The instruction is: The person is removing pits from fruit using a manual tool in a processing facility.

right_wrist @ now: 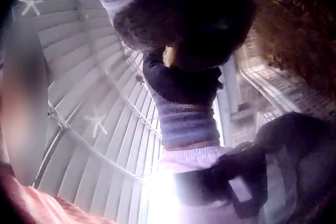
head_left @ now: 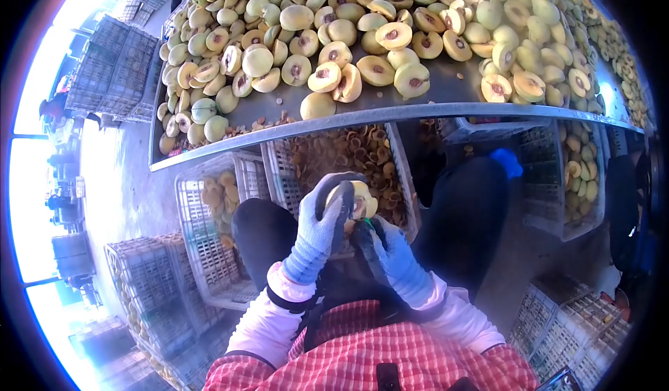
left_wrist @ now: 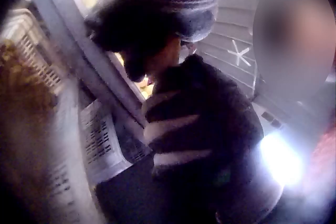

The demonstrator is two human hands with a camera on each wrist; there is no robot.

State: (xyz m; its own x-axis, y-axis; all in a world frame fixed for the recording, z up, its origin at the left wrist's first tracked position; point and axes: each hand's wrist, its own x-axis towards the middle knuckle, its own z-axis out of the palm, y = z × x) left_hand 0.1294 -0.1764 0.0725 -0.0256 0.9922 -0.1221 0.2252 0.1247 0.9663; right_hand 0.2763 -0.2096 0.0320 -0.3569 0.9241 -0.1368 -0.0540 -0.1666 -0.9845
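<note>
In the head view my left hand (head_left: 322,217), in a light blue glove with dark palm and fingers, grips a pale yellow peach half (head_left: 362,200) in front of my body. My right hand (head_left: 397,257), gloved the same way, is curled round a small tool (head_left: 369,221), of which only a green bit shows. Its fingers meet the near side of the peach half. In the left wrist view the curled right hand (left_wrist: 199,119) sits just below the left hand (left_wrist: 152,29). The right wrist view has both gloves close together, hiding most of the fruit.
A metal-edged table (head_left: 293,127) heaped with cut peaches (head_left: 376,70) spans the front. Beneath it, between my knees, stands a crate (head_left: 279,182) with brownish scraps (head_left: 348,161). Other crates with peaches flank me left (head_left: 198,238) and right (head_left: 550,203). Stacked crates (head_left: 150,286) stand behind on the left.
</note>
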